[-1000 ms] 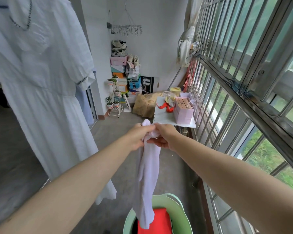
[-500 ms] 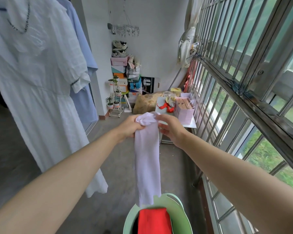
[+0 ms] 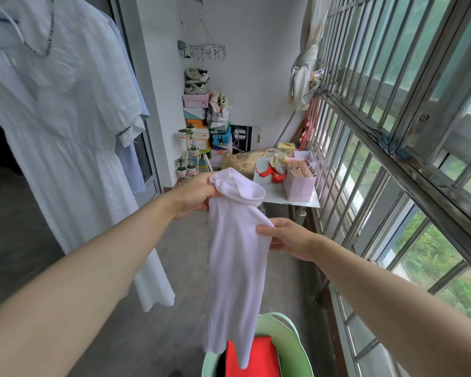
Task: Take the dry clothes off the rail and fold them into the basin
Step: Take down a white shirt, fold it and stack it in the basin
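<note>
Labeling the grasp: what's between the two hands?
Only the pale garment: left hand grips its bunched top, right hand pinches its edge lower down. Head view.

On a narrow balcony, a person's left hand (image 3: 195, 195) gripped the bunched top of a long, pale white garment (image 3: 234, 268) while the right hand (image 3: 288, 239) pinched its edge lower down, thumb on the front. The garment hung straight, its lower end dangling over a light green basin (image 3: 291, 338) that held a folded red cloth (image 3: 259, 355). At left, a white dress (image 3: 65, 131) hung in front of a pale blue shirt (image 3: 132, 148). Metal window bars (image 3: 392, 104) lined the right side. Beyond the hands stood a small table (image 3: 297, 201) bearing a pink paper bag (image 3: 299, 183), and stacked shoeboxes (image 3: 199, 123) topped with sneakers (image 3: 196, 80) against the far wall.
</note>
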A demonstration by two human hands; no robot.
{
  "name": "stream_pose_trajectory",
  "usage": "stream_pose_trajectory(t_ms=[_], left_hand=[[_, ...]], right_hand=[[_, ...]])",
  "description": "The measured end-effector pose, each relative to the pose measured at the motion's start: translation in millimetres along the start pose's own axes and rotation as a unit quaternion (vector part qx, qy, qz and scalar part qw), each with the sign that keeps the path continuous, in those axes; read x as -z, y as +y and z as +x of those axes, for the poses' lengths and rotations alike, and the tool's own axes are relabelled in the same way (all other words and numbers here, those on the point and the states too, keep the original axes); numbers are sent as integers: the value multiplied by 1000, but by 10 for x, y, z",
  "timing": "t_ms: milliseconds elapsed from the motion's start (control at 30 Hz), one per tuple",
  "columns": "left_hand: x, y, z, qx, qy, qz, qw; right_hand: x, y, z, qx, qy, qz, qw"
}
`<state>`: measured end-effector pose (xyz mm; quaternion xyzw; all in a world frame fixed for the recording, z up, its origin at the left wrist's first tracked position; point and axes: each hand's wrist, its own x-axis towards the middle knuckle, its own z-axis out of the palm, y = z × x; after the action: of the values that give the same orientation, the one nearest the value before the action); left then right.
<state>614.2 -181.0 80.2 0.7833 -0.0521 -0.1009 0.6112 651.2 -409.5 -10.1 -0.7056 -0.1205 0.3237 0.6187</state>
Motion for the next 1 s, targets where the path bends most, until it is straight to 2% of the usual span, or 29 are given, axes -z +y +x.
stream_pose_trajectory(t_ms=[167, 300, 433, 567, 633, 667, 733, 867, 933, 1000], left_hand=[[-33, 55, -18, -16, 3, -19, 1000], [-43, 159, 4, -25, 35, -28, 999], [50, 155, -2, -11, 79, -24, 996], [222, -56, 84, 54, 178, -149, 971], [333, -127, 119, 63, 193, -248, 947], [370, -138, 113, 48, 180, -299, 936], [376, -213, 80, 17, 106, -377, 920], [-75, -705, -11, 103, -28, -397, 912], [-273, -927, 28, 123, -54, -432, 892], [-338, -1043, 46, 170, -27, -429, 887]], right_hand=[[-81, 77, 7, -19, -4, 34, 999], [-263, 300, 13, -41, -18, -67, 997], [-332, 285, 12, -64, 9, -16, 998], [-287, 69, -47, -79, 2, 25, 997], [-279, -38, -43, -81, -4, 48, 996], [-285, -87, -32, -79, -2, 69, 995], [-298, -184, -9, -66, -1, 125, 990], [-285, -284, 43, -63, 11, 170, 983], [-263, -305, 42, -75, 55, 133, 987], [-235, -282, 6, -91, 116, 93, 985]])
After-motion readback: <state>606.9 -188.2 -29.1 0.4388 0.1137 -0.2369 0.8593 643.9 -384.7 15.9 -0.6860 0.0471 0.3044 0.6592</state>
